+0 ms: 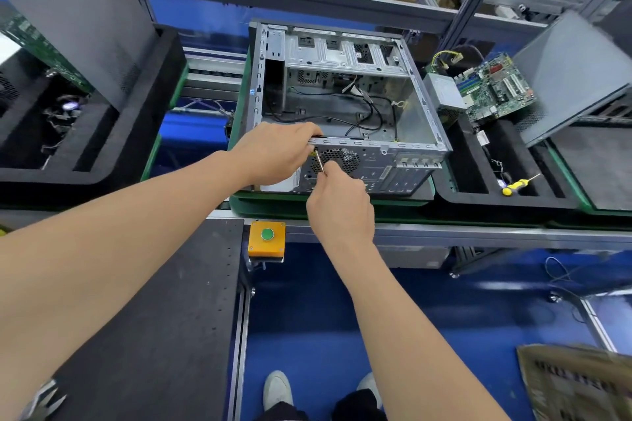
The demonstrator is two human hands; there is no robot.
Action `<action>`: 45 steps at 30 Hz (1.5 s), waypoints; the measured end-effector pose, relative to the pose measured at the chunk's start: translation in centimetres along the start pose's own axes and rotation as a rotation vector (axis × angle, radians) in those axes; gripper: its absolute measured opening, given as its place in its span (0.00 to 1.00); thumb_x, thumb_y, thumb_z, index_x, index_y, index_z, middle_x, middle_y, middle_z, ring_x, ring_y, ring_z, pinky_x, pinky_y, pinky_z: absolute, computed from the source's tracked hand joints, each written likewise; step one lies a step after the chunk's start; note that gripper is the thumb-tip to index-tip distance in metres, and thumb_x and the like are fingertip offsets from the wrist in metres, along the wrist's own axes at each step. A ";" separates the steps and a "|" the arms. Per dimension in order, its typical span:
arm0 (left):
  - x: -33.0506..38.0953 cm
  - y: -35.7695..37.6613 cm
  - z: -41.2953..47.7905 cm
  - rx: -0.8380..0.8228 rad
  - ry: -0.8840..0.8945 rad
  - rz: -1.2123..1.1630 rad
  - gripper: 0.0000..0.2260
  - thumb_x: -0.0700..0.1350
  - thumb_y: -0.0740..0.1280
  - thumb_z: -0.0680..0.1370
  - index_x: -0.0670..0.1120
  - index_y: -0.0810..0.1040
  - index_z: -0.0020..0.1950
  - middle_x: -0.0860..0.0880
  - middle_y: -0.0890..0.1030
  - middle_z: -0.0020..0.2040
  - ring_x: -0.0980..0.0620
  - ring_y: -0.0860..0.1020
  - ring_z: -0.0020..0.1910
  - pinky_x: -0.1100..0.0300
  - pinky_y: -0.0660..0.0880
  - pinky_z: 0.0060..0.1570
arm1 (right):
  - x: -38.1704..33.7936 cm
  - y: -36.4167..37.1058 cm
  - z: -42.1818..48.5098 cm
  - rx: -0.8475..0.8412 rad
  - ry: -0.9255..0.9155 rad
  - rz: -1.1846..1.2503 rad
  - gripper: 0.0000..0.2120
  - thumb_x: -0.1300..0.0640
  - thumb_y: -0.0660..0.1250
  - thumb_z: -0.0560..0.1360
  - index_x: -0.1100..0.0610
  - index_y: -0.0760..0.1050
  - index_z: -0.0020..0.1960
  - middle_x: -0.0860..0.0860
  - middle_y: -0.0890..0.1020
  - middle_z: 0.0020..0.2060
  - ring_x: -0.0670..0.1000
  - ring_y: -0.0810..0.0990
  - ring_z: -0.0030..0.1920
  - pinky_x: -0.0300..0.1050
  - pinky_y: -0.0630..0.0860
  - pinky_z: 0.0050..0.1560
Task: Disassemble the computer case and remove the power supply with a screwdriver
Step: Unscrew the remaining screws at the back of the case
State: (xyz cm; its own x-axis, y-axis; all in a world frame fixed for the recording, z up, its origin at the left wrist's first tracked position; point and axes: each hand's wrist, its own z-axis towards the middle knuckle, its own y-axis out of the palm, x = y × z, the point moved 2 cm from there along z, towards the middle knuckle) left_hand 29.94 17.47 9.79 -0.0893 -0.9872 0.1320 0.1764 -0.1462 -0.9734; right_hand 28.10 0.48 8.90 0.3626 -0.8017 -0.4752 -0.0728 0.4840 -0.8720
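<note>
The open computer case (342, 55) lies on its side on a green tray, rear panel toward me; inside I see only loose black cables. My left hand (273, 154) grips the upper rear edge at the case's left corner. My right hand (338, 205) pinches a screwdriver (319, 162). Its thin shaft runs up-left to the rear panel beside the round fan grille (337, 159), just under my left fingers. A bit of yellow shows at the tip; the handle is hidden in my hand. A grey power supply (444, 94) with yellow wires lies outside, right of the case.
A motherboard (496, 89) leans beside the power supply in a black foam tray (455, 178), where a second yellow-handled screwdriver (518, 184) also lies. Grey side panels stand at left (75, 10) and right (574, 75). An orange box with a green button (267, 234) sits on the bench edge.
</note>
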 end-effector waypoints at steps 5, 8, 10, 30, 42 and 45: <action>0.1 -0.2 0.0 0.009 -0.007 -0.005 0.13 0.51 0.53 0.85 0.52 0.67 0.69 0.50 0.82 0.57 0.50 0.70 0.37 0.53 0.61 0.35 | 0.6 -0.2 1.0 -0.358 0.463 0.912 0.16 0.55 0.57 0.82 0.59 0.82 0.50 0.53 0.76 0.30 0.52 0.69 0.22 0.41 0.66 0.25; 0.2 -0.3 0.0 0.000 -0.011 -0.006 0.14 0.51 0.54 0.85 0.52 0.67 0.70 0.50 0.81 0.58 0.49 0.74 0.39 0.53 0.62 0.36 | 1.1 -0.4 1.1 -0.589 0.588 1.334 0.13 0.58 0.59 0.84 0.63 0.80 0.56 0.51 0.73 0.30 0.50 0.67 0.24 0.43 0.67 0.25; 0.2 -0.3 0.0 -0.007 -0.018 -0.025 0.14 0.51 0.55 0.85 0.52 0.67 0.71 0.51 0.82 0.59 0.48 0.76 0.41 0.53 0.63 0.37 | 1.5 -0.5 1.0 -0.633 0.561 1.494 0.11 0.58 0.60 0.85 0.63 0.78 0.58 0.50 0.73 0.32 0.47 0.69 0.26 0.41 0.70 0.26; 0.1 -0.2 0.1 -0.005 -0.019 -0.049 0.12 0.50 0.55 0.85 0.53 0.68 0.69 0.53 0.81 0.53 0.51 0.70 0.36 0.55 0.60 0.31 | 0.2 -1.0 0.0 -0.158 0.055 0.286 0.07 0.58 0.57 0.84 0.57 0.67 0.47 0.54 0.74 0.32 0.52 0.69 0.25 0.46 0.64 0.25; 0.3 -0.5 -0.1 -0.019 -0.019 -0.042 0.14 0.50 0.55 0.85 0.53 0.67 0.70 0.53 0.81 0.59 0.47 0.79 0.44 0.53 0.66 0.37 | 1.2 -0.5 0.7 -0.432 0.494 0.939 0.16 0.57 0.58 0.81 0.60 0.84 0.47 0.52 0.78 0.31 0.53 0.71 0.22 0.43 0.69 0.24; 0.4 -0.5 -0.1 -0.010 -0.010 -0.037 0.14 0.50 0.55 0.85 0.53 0.67 0.71 0.52 0.81 0.60 0.46 0.81 0.46 0.52 0.67 0.39 | 1.7 -0.4 0.5 -0.631 0.560 1.344 0.12 0.57 0.61 0.84 0.61 0.80 0.50 0.51 0.77 0.33 0.50 0.73 0.26 0.42 0.73 0.27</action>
State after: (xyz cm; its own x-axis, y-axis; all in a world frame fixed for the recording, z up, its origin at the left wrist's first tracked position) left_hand 29.70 17.17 10.29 -0.0854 -0.9817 0.1700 0.1634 -0.1821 -0.9696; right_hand 29.23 -0.89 8.49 -0.6448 -0.0186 -0.7641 -0.4539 0.8137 0.3632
